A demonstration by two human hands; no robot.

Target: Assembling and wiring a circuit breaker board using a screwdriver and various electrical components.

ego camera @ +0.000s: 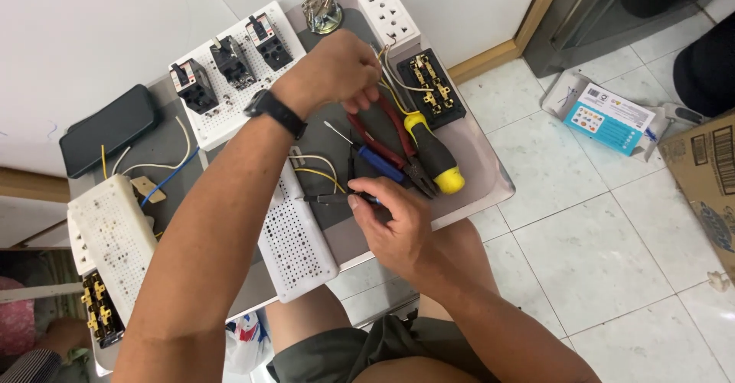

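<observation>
My left hand [337, 69], with a black watch on its wrist, reaches across the small grey table [490, 176] and pinches a bundle of white and yellow wires [392, 84]. These wires run to a black socket back with brass terminals [433, 84]. My right hand [390, 218] is nearer to me and grips a thin dark tool [325, 198] that points left over a white perforated board [295, 241]. Between the hands lie red-handled pliers [383, 134], a blue-handled screwdriver [377, 159] and a yellow and black screwdriver [435, 153].
A white perforated panel with three black breakers [230, 69] and a white socket plate [388, 14] stand at the back. A white perforated box [115, 237] and a black case [107, 129] are on the left. A blue and white carton [609, 117] and cardboard [704, 176] lie on the tiled floor.
</observation>
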